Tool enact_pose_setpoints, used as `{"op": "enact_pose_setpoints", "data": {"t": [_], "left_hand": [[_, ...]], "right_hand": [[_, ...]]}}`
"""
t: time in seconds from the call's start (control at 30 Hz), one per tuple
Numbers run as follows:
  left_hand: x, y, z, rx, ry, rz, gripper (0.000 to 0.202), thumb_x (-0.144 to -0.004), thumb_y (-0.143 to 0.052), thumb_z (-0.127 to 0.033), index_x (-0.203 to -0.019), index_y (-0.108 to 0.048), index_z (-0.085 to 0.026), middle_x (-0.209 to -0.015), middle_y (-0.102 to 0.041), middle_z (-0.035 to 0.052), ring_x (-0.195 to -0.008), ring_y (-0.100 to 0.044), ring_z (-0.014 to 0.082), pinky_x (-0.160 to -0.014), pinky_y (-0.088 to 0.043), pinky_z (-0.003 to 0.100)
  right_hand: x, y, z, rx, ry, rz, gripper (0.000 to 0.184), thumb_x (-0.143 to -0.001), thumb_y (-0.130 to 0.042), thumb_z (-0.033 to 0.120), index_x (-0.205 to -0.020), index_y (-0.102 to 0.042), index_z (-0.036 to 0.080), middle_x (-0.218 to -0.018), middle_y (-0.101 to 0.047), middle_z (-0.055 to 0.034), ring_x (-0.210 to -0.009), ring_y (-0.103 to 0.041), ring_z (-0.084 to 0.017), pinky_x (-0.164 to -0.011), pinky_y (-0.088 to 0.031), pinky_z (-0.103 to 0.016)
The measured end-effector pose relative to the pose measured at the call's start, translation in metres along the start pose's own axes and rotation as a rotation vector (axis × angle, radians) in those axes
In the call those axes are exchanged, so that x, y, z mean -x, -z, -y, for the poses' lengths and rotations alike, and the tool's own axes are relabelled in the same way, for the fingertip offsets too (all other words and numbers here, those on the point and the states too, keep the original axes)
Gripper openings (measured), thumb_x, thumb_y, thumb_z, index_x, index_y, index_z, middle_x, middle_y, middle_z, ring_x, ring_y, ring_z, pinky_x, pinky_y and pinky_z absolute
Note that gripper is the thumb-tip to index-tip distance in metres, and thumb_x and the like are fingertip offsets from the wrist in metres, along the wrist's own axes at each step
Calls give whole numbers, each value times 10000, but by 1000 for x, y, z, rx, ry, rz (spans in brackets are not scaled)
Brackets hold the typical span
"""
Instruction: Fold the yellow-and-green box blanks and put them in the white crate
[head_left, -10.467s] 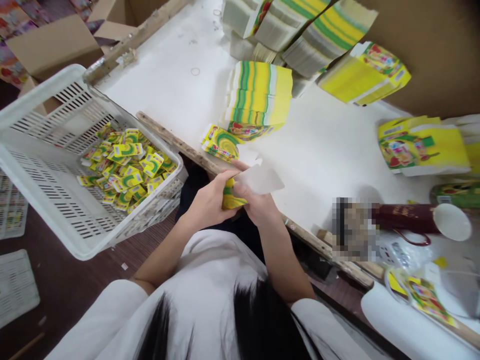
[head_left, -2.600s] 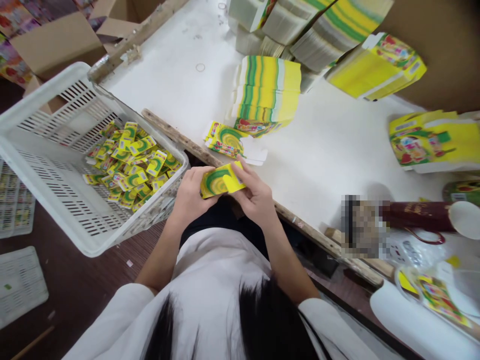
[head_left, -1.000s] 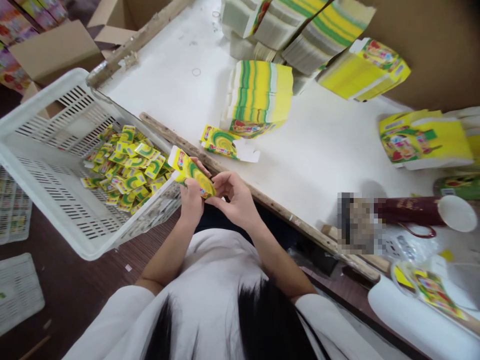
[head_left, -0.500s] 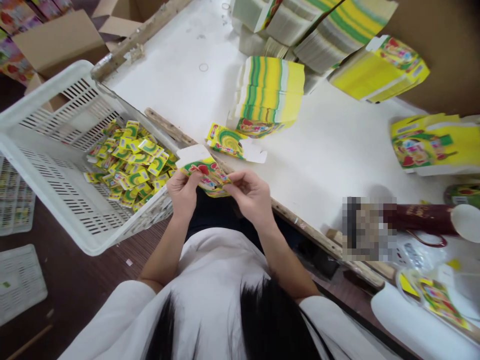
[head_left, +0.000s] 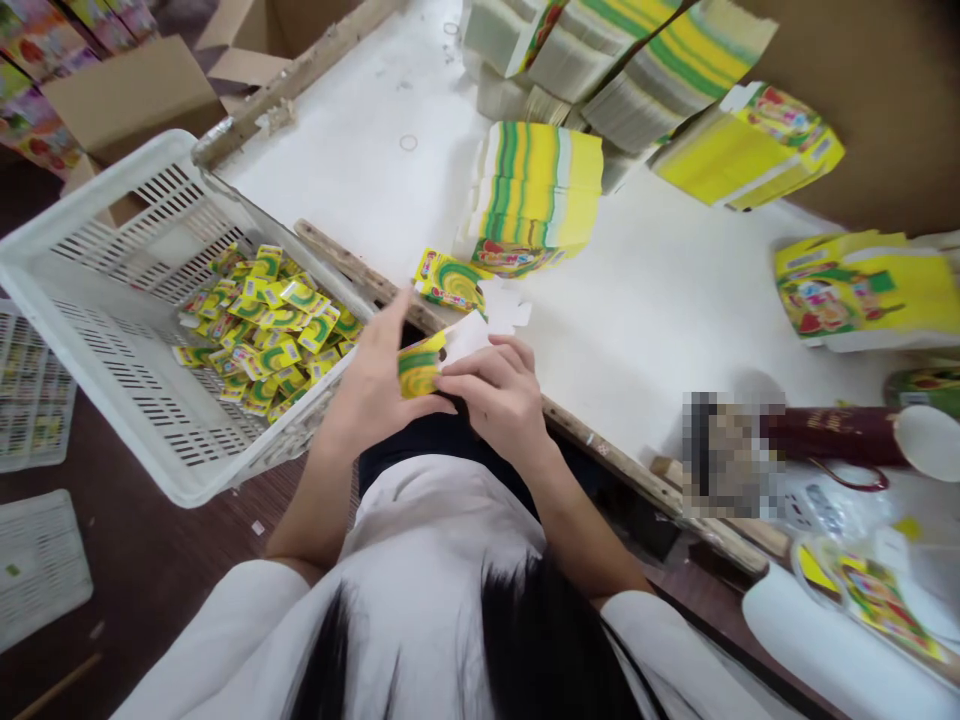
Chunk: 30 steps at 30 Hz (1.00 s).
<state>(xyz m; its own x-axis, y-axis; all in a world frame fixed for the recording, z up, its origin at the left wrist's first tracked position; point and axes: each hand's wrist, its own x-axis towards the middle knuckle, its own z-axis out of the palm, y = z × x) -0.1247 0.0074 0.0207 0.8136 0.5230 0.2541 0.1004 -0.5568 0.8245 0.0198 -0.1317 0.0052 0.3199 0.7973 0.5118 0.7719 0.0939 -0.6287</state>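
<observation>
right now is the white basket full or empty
Neither, the basket is partly filled: small yellow boxes lie heaped in it, and bare slotted wall shows above them.

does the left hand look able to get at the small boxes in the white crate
Likely yes: the white crate is open-topped and close beside the left hand; only its near rim stands before the small boxes.

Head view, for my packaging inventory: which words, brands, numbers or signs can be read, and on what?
No text is clear enough to quote.
Held carton: no legible lettering.
Middle carton stack and loose carton beside it: coloured lettering, too blurred.
Cartons at right: coloured lettering, too blurred.
Maroon mug: gold lettering, too blurred.
Small boxes in white basket: print too small.
</observation>
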Motion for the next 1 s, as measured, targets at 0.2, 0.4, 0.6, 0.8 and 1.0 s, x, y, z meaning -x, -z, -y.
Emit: {"op": "enact_pose_setpoints", "data": {"t": [0.2, 0.4, 0.6, 0.8, 1.0], "left_hand": [[1, -28, 12, -158, 173, 54, 589, -696, -824, -370, -1187, -531, -228, -1040, -671, 33, -925, -665, 237, -804, -540, 347], [9, -46, 7, -93, -131, 65, 742, -738, -731, -210, -1384, -372, -275, -1267, -591, 85, -1168, -614, 260, -952, -516, 373], [9, -46, 14, -91, -112, -4, 474, -743, -705, -190, -1146, -474, -284, -1047, -584, 22, -955, -650, 205, -777, -528, 307], [6, -51, 26, -14, -32, -43, 765, -725, -723, -251, -1347, -278, -261, -1247, -516, 102, -976, -633, 215, -786, -524, 336], [7, -40, 27, -263, 52, -95, 585, -706, -788, -271, -1204, -486, -230, -1145, -600, 88, -1070, -596, 289, -924, -485, 440]], "right_hand": [[1, -1, 7, -96, -305, -279, 502, -873, -681, 424, -1338, -540, 295, -1357, -563, -110, -1366, -460, -330, -1173, -351, -573], [1, -19, -11, -779, -567, 131, 466, -897, -634, 513, -1308, -555, 306, -1329, -651, -69, -1236, -631, -261, -1053, -543, -457], [4, -24, -11, -829, -629, 76, 774, -821, -625, 707, -1429, -460, 258, -1416, -602, -123, -1281, -607, -279, -1068, -528, -443], [7, -19, 2, -391, -278, 148, 434, -973, -538, 293, -1401, -562, 360, -1535, -505, -16, -1434, -463, -245, -1203, -390, -457], [7, -12, -13, -269, -323, -28, 447, -949, -554, 194, -1362, -609, 358, -1488, -559, -28, -1356, -555, -239, -1116, -491, -430]]}}
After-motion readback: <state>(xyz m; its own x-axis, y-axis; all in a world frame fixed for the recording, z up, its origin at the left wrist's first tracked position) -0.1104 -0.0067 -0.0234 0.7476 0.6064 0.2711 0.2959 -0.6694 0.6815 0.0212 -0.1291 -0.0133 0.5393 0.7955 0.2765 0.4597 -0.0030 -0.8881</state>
